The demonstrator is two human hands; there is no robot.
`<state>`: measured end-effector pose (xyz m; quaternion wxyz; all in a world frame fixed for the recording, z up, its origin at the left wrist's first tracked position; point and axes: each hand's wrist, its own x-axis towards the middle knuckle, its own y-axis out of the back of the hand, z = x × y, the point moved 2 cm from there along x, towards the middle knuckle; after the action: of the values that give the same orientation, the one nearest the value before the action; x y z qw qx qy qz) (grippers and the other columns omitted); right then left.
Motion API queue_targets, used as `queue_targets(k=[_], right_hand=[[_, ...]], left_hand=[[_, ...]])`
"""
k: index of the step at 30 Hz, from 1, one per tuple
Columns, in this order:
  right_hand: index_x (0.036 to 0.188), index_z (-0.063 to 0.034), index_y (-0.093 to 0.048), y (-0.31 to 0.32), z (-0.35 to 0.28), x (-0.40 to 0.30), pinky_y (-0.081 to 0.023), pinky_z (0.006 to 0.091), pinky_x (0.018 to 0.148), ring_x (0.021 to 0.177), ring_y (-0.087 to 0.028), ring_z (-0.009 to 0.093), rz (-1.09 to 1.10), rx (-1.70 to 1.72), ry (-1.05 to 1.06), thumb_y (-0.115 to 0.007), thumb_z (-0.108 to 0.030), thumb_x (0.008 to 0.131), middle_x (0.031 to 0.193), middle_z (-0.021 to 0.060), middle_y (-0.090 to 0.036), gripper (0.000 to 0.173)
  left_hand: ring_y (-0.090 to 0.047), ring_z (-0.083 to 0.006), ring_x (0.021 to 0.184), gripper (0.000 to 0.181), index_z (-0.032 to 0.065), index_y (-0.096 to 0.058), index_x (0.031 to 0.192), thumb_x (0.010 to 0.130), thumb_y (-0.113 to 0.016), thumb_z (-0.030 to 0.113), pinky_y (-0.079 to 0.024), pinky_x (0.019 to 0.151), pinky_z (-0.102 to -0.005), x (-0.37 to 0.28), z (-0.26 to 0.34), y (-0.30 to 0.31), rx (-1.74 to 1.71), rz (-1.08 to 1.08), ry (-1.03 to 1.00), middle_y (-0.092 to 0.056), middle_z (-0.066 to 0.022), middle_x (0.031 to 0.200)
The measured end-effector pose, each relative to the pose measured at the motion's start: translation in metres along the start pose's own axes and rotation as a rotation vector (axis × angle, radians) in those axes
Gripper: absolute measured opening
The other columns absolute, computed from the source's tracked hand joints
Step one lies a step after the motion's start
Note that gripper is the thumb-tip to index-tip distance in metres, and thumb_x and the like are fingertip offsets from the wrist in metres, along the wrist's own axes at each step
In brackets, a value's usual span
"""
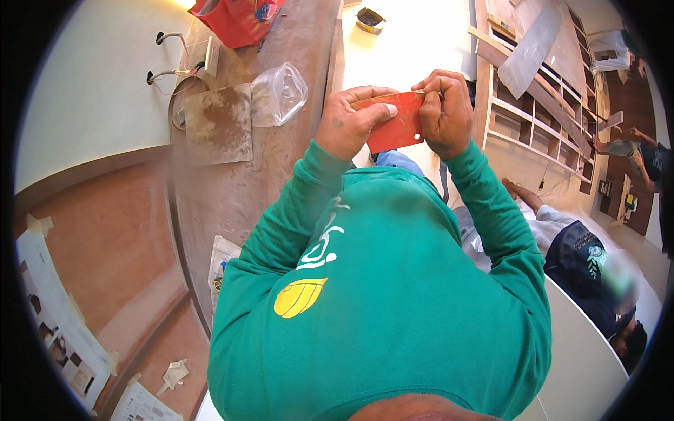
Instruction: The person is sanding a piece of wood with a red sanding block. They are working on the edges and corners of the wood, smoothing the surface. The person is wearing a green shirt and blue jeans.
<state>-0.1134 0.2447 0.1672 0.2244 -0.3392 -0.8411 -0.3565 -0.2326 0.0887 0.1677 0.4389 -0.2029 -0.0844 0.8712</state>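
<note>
A flat red plastic spreader with a small round hole near one corner is held between both hands in front of my chest. Its face carries pale smears. My left hand grips the left end, the thumb lying across the face. At the opposite end, my right hand pinches the upper corner with curled fingers and thumb. A small pale bit shows at that top edge by the right fingertips; I cannot tell what it is. The fingers behind the spreader are hidden.
Left, a dusty brown counter carries a stained square board, a clear plastic bag and a red bag. Wires jut from the wall. Right are a wooden frame and a person; another person is beyond.
</note>
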Motion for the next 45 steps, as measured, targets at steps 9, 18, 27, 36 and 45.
queue_targets(k=[9,18,27,36,45], right_hand=[[0.109,-0.0002,-0.060,-0.026,-0.011,-0.018,-0.059,0.0407,0.081,0.092,-0.068,0.030,0.054,0.208,-0.536,-0.057,-0.007,0.104,0.105,0.0191,-0.067,0.009],[0.108,0.0024,-0.057,-0.045,-0.007,-0.022,-0.052,0.0490,0.089,0.096,-0.060,0.043,-0.038,0.074,-0.427,-0.051,-0.011,0.105,0.104,0.0248,-0.057,0.015],[0.110,0.0021,-0.054,-0.059,-0.011,-0.020,-0.052,0.0463,0.088,0.096,-0.059,0.039,0.045,0.059,-0.373,-0.055,-0.006,0.102,0.106,0.0217,-0.056,0.012],[0.134,-0.0032,-0.053,-0.037,0.003,-0.011,-0.063,0.0398,0.088,0.108,-0.071,0.025,-0.065,0.907,-0.846,-0.060,-0.018,0.106,0.123,0.0171,-0.068,0.032],[0.127,-0.0032,-0.059,-0.023,0.003,0.009,-0.062,0.0387,0.060,0.080,-0.072,0.027,-0.619,1.123,-1.299,-0.043,-0.082,0.098,0.107,0.0126,-0.068,0.086]], left_hand=[[-0.072,-0.0152,0.090,0.023,-0.0015,-0.077,0.110,0.088,-0.076,0.007,-0.060,0.082,-0.0305,0.005,-0.014,0.013,0.330,0.176,-0.283,-0.079,-0.0101,0.102],[-0.059,-0.0270,0.122,0.027,0.0185,-0.082,0.105,0.079,-0.087,0.022,-0.040,0.105,-0.0444,-0.004,-0.010,0.004,1.260,0.380,-0.873,-0.069,-0.0031,0.128],[-0.059,-0.0284,0.117,0.020,0.0082,-0.083,0.107,0.088,-0.080,0.011,-0.043,0.104,-0.0425,0.011,-0.019,-0.005,1.083,0.437,-0.893,-0.074,-0.0076,0.116],[-0.066,-0.0341,0.112,0.013,0.0006,-0.075,0.104,0.091,-0.074,0.002,-0.051,0.098,-0.0448,0.024,-0.012,0.004,1.000,0.442,-1.012,-0.073,-0.0167,0.114],[-0.062,-0.0280,0.100,0.012,0.0029,-0.066,0.108,0.097,-0.071,0.001,-0.054,0.084,-0.0386,0.003,-0.005,-0.010,0.758,0.083,-1.064,-0.063,-0.0155,0.115]])
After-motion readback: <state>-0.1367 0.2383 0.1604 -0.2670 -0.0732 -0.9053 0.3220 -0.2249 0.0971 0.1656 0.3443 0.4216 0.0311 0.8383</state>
